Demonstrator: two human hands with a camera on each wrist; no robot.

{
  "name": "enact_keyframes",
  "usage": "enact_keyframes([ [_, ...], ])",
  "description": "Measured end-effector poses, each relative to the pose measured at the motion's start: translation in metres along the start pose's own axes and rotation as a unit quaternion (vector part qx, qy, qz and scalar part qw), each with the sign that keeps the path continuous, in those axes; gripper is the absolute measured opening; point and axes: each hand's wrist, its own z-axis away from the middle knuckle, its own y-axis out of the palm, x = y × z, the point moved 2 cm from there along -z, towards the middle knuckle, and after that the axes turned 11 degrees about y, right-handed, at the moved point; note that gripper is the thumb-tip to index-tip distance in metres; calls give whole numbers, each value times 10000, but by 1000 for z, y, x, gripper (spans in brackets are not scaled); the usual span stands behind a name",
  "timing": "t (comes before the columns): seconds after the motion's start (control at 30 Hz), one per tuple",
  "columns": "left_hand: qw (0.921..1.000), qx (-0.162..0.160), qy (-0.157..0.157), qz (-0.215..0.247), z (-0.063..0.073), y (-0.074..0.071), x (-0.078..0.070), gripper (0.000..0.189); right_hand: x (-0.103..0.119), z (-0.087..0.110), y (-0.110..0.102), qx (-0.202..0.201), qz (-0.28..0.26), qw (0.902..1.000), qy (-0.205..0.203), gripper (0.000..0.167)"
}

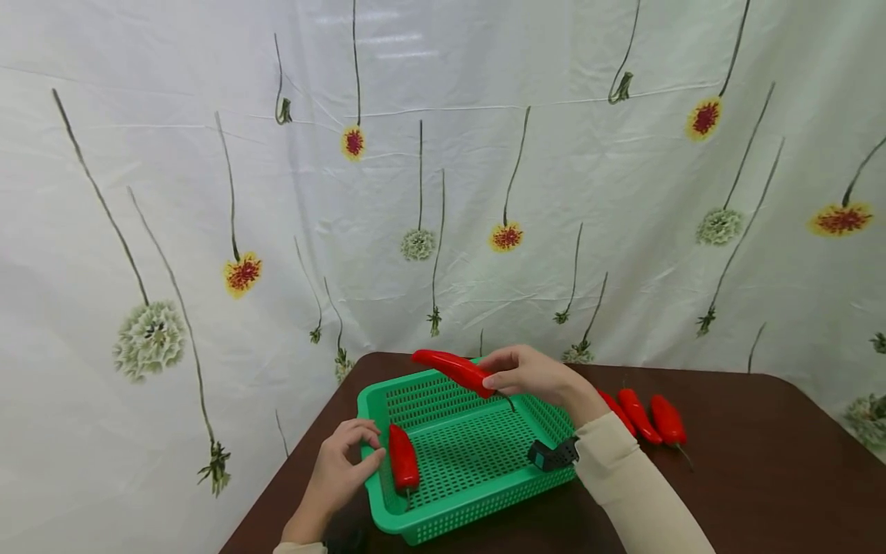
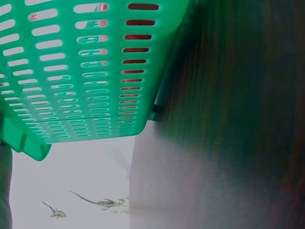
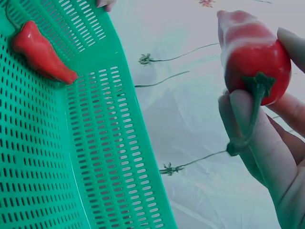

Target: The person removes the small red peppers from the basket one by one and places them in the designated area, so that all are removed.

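My right hand (image 1: 529, 373) holds a glossy red chili pepper (image 1: 453, 369) above a green plastic basket (image 1: 460, 500). Thumb and fingers pinch it near its stem end, and the green stem hangs down past them, as the right wrist view shows close up. Inside the basket, along its left wall, lies another red chili pepper (image 1: 404, 459). My left hand (image 1: 342, 462) is at the basket's left rim, its fingers loosely bent and a gap between thumb and index finger. Whether those fingertips touch the rim is hard to tell.
Several red chili peppers (image 1: 666, 419) lie on the dark brown table (image 1: 754, 469) right of the basket, one partly behind my right forearm. A white curtain (image 1: 208, 46) printed with flowers hangs behind the table.
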Motion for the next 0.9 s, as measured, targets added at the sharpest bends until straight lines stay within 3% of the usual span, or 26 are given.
enact_keyframes([
  [0.47, 10000, -9, 41, -11, 0, -1, -2, 31, -37, 25, -11, -701, -1219, 9891, -436, 55],
  [0.73, 10000, -17, 62, -29, 1, -1, -3, 32, -44, 44, -23, -1125, -1379, 9827, -521, 51],
  [0.9, 10000, 30, 73, -20, 0, -2, -1, 30, -52, 56, -43, -1727, -1341, 9751, -364, 54],
])
